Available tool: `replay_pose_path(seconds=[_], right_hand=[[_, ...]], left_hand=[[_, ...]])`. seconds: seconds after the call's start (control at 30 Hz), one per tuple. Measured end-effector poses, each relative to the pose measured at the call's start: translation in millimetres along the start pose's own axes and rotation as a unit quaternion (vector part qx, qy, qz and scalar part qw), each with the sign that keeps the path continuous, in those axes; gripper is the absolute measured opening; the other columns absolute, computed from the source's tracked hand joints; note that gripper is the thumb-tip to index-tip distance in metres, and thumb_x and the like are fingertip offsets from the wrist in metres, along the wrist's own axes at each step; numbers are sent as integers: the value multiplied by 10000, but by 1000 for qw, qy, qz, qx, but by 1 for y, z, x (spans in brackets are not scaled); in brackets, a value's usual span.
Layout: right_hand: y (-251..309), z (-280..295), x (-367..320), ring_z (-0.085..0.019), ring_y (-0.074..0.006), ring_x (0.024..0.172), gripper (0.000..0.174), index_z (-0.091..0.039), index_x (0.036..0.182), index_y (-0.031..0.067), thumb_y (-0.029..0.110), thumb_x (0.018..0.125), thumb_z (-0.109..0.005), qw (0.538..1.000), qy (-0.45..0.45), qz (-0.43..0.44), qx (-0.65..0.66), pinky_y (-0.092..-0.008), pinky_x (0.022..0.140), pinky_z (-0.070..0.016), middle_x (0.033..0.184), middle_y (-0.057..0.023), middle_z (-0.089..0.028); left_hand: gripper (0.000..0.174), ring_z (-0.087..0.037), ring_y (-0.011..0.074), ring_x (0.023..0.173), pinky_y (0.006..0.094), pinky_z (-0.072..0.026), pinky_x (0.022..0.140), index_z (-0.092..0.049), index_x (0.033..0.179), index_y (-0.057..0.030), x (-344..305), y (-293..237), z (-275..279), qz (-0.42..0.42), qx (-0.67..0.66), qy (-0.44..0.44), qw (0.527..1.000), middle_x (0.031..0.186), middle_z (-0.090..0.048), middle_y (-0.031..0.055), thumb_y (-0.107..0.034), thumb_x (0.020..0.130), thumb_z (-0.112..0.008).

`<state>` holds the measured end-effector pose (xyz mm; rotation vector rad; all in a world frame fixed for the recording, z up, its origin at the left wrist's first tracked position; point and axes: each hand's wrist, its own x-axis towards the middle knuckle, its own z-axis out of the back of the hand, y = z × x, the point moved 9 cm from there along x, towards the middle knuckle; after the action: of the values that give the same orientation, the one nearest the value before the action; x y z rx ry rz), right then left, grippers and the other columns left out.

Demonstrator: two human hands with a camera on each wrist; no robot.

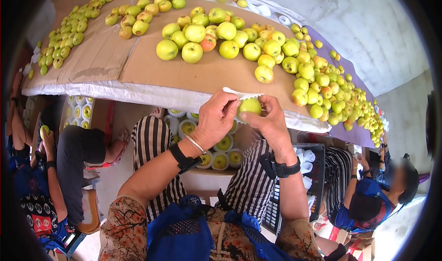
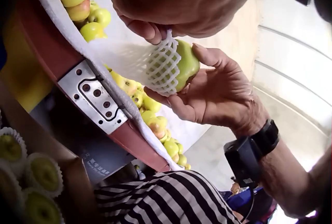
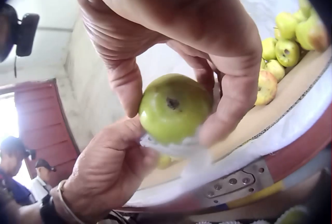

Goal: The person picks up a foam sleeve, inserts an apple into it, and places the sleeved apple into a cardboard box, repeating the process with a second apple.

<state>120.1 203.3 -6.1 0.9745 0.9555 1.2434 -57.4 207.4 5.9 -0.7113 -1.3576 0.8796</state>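
Here, apple (image 1: 249,106): pinched between right hand (image 1: 269,120) fingertips, half netted.
Net (image 2: 163,66): pinched by left hand (image 1: 215,118) at apple's edge.
Box (image 1: 216,172): packed with netted apples (image 1: 224,143).

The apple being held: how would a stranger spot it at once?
Find the long table heaped with green apples, then its front edge, mid-way. There the left hand and right hand hold one apple off the table. Unlike those loose ones, it is half sleeved in white foam net.

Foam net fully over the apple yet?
No, the foam net wraps only one side of the apple; the rest is bare green skin.
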Motion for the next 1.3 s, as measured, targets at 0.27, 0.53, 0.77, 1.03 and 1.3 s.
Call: replay_pose_path(seconds=[0.27,0.53,0.77,1.03,1.3], right_hand=[[39,4,-13,-643,-385,997,834,-392,1296,-58,253,682,-865,968,-87,50,-231,-419,866,-520,1090,-267,-606],[57,2,-20,-607,-444,1027,820,-375,1302,-14,216,680,-858,915,-148,169,-336,-469,832,-531,1225,-251,-515],[57,-1,-22,-614,-417,987,839,-373,1332,-1,185,672,-856,907,-132,159,-367,-459,784,-545,1175,-213,-519],[73,-6,-28,-616,-404,929,684,-472,1229,23,183,678,-845,896,-129,215,-365,-453,767,-546,1105,-192,-541],[67,4,-25,-621,-359,880,574,-556,1106,5,241,686,-869,934,-140,217,-246,-440,743,-526,1004,-192,-584]], left_hand=[[85,-589,127,729,262,-480,653,-634,1010,6,-5,-2,-4,12,-7,39,999,838,-592,73,-31,934,-650],[138,-607,77,805,240,-522,712,-597,1041,-17,-10,29,-21,127,-144,82,978,904,-626,19,-61,934,-674],[252,-567,50,800,215,-513,705,-553,1101,-28,-11,29,-23,161,-164,99,968,909,-596,-1,-95,918,-713],[263,-562,48,781,212,-507,692,-552,1113,-39,-11,33,-28,196,-242,106,944,901,-579,-13,-129,924,-711],[528,-627,184,1020,348,-528,877,-523,1266,-80,-36,64,-46,386,-392,132,824,1150,-618,66,-535,998,-508]])
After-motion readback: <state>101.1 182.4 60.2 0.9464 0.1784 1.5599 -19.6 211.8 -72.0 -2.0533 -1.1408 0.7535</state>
